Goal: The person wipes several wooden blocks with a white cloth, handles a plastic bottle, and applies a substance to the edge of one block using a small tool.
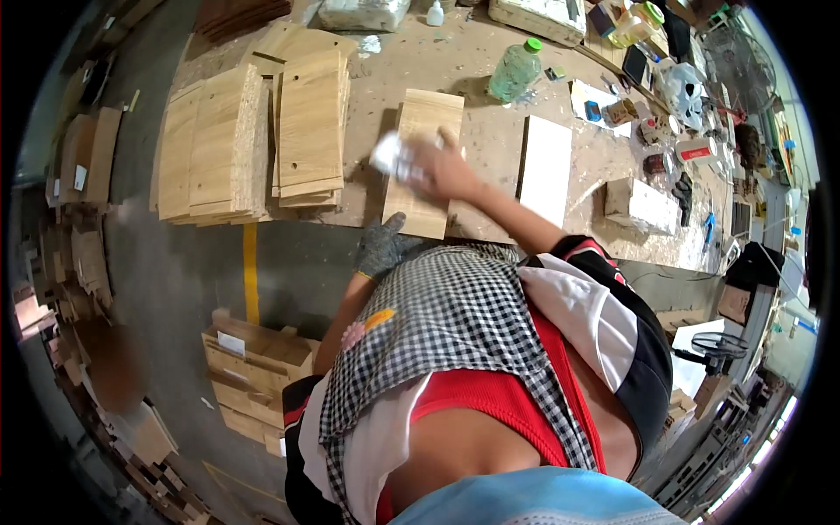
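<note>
A light wood-grain board [426, 122] lies lengthwise before me at the table's near edge. My right hand [444, 171], smeared by motion, is over its middle and closed on a crumpled white cloth [391, 159]. The cloth reaches past the board's left edge. My left hand [381, 245], in a grey glove, grips the board's near left corner, some of its fingers hidden. Just to the right lies a white panel [546, 171] with a dark long edge.
Stacks of drilled wood-grain boards [311, 127] stand at the table's left. A green bottle [514, 70] stands behind the white panel. Farther right are a white block [641, 206], cups and a plastic bag [681, 92]. Cartons [258, 376] sit on the floor at lower left.
</note>
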### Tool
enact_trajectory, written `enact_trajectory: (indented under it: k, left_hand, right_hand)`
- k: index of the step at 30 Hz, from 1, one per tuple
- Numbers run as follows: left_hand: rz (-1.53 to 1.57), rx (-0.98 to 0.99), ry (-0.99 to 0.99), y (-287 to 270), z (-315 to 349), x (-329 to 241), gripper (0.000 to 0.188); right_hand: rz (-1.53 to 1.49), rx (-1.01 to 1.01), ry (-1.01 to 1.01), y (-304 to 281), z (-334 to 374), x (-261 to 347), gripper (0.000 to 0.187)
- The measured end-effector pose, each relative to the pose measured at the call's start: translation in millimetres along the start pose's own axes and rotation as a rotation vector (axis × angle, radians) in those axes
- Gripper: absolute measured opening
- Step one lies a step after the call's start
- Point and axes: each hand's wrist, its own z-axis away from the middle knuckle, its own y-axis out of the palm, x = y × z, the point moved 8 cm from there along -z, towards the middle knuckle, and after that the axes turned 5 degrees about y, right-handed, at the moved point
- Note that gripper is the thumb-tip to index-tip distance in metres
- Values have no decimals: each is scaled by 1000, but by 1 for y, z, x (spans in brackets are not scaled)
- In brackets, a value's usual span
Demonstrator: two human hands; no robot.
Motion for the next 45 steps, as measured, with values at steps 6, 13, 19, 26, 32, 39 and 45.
enact_trajectory:
  k: [6, 13, 19, 26, 32, 39, 45]
  left_hand:
    - [564, -71, -204, 7, 7, -2, 43]
    - [-519, -337, 257, 9, 41, -115, 41]
    - [-967, -333, 847, 41, 58, -156, 43]
    - [-1398, -66, 1002, 36, 29, -94, 50]
    - [-1611, 1, 1043, 50, 21, -62, 47]
    - [-1366, -72, 896, 22, 26, -58, 75]
    - [-1410, -100, 756, 14, 22, -51, 72]
  right_hand:
    - [31, 123, 560, 8, -99, -137, 51]
    - [-1370, -703, 819, -33, -69, -191, 49]
    - [-2300, -514, 480, -12, -74, -164, 40]
    - [-1757, -212, 906, -11, -35, -180, 43]
    - [-892, -304, 797, -91, -21, -230, 47]
    - [-521, -378, 405, -108, -18, -59, 39]
    - [-72, -43, 14, 2, 1, 4, 38]
